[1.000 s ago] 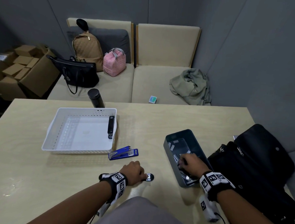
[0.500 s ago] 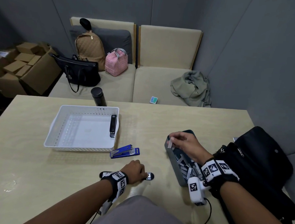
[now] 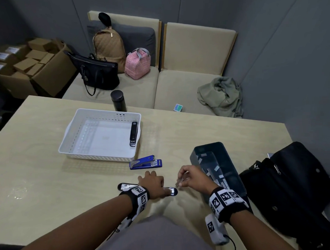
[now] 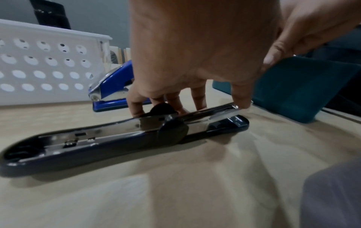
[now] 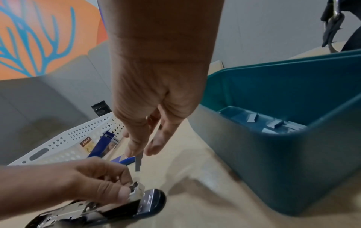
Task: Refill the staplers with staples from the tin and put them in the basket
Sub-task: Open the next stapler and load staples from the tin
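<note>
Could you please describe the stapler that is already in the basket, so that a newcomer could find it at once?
On the wooden table stands a white perforated basket. A slim black stapler lies closed inside it, against its right wall. Unlike the blue stapler outside the basket and the opened stapler under the left hand, it is the only one inside.

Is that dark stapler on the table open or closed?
Open: the dark stapler lies unfolded flat, its metal staple channel exposed under the left hand.

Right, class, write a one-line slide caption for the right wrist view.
Right hand pinches a staple strip above the opened stapler steadied by the left hand.
</note>
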The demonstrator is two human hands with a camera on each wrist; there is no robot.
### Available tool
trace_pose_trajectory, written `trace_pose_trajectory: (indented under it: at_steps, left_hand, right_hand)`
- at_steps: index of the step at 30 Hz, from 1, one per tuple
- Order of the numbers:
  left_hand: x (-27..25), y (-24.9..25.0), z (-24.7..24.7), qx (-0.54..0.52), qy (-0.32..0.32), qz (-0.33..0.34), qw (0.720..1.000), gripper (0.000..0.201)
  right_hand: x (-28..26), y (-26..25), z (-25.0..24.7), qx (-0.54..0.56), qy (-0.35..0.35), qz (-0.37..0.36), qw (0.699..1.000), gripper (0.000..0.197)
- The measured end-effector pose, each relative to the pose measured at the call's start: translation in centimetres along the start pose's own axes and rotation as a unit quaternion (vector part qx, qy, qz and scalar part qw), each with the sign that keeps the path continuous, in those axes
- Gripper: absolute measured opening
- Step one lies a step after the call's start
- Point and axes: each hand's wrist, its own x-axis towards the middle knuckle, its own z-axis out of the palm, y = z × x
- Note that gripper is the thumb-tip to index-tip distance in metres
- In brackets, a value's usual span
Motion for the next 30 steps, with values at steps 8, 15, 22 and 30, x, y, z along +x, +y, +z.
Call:
trace_pose_trajectory:
  at_steps: [8, 15, 22, 30]
  left_hand:
    - [0.3, 0.4, -0.2, -0.020, -0.018, -0.036, 0.999, 0.058]
    - [0.4, 0.4, -0.2, -0.048, -0.019, -0.026, 0.998, 0.047]
    - [0.7, -1.7, 0.2, -0.093, -0.027, 0.029, 0.995, 0.029]
    - [0.9, -2.2, 0.3, -0.114, -0.020, 0.038, 0.993, 0.027]
  right_hand:
    - [-0.1, 1.4, 2.0, -0.079, 0.042, 0.000, 0.996, 0.026]
    - [-0.6, 1.7, 2.3, -0.088, 0.090, 0.023, 0.992, 0.022]
    - [-0.7, 1.4, 3.4, -0.248, -0.039, -0.017, 0.968, 0.030]
    - [-0.7, 0.7, 4.7, -0.461, -0.116, -0.019, 0.880, 0.052]
